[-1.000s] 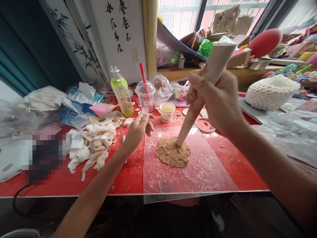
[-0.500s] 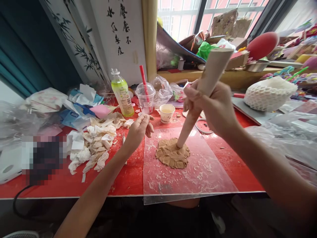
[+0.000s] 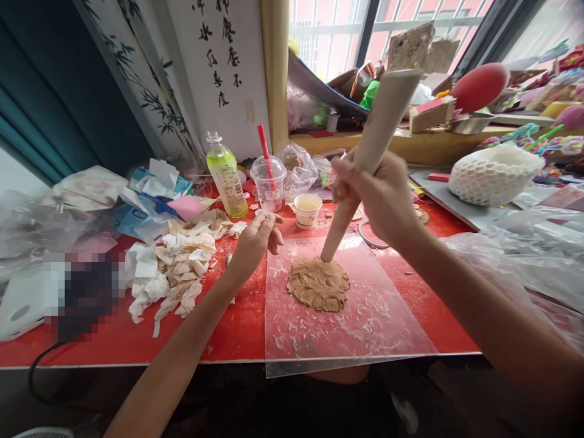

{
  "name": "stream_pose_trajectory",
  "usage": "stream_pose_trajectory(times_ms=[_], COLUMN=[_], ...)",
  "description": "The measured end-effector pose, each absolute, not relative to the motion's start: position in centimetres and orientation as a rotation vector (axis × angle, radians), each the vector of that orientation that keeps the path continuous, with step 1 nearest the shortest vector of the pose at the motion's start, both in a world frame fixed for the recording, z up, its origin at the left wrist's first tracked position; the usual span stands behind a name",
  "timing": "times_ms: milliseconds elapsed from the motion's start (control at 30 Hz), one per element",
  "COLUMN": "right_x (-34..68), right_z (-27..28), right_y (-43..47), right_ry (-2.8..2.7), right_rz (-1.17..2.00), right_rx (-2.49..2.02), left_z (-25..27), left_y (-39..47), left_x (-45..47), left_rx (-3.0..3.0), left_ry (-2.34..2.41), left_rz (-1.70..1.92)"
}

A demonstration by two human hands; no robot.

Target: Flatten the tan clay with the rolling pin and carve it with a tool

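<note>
My right hand (image 3: 381, 191) is closed around a tapered wooden stick (image 3: 349, 222), held slanted with its thick end up. The stick's narrow lower end meets the back edge of a flattened lump of brown clay (image 3: 318, 285). Round dents mark the clay's surface. Under the clay lies a clear plastic sheet (image 3: 365, 328) smeared with pale residue; its front edge juts past the table edge. Left of the clay, my left hand (image 3: 261, 234) hovers with loosely bent fingers apart and nothing visible in them. A small paper cup (image 3: 307, 213) of cloudy liquid stands just beyond it.
Crumpled tissues (image 3: 182, 261) cover the left of the red table (image 3: 246, 334). A green-labelled bottle (image 3: 227, 176) and a plastic cup with a red straw (image 3: 268, 182) stand behind. A ring (image 3: 371, 237) lies behind the sheet. Plastic bags (image 3: 524, 261) and a foam-netted object (image 3: 495, 173) are at right.
The wooden stick and my right hand have shifted slightly left and back, from the clay's middle to its rear edge. My left hand has stayed nearly still.
</note>
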State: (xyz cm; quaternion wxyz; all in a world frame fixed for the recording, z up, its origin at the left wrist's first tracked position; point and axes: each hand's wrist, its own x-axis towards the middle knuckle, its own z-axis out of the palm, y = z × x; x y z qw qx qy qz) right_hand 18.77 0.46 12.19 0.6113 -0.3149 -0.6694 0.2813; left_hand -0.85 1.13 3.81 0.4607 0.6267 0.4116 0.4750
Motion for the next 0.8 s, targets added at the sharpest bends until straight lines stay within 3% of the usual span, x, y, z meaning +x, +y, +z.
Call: stream_pose_trajectory(times_ms=[167, 367, 633, 800], right_x=[18.9, 18.4, 18.5, 18.2], right_z=[16.0, 10.5, 16.5, 12.7], right_y=[-0.3, 0.0, -0.7, -0.8], right_ry=[-1.357, -1.576, -1.355, -1.509], right_rz=[0.378, 0.820, 0.545, 0.793], right_rx=[-0.489, -0.858, -0.453, -0.701], left_z=[3.8, 4.1, 4.1, 4.1], left_y=[1.1, 1.0, 1.0, 0.9], left_x=[-0.8, -0.7, -0.9, -0.8], left_rx=[1.557, 1.541, 1.574, 1.544], left_ry=[1.007, 1.028, 1.004, 1.004], left_rz=[1.163, 1.147, 1.164, 1.160])
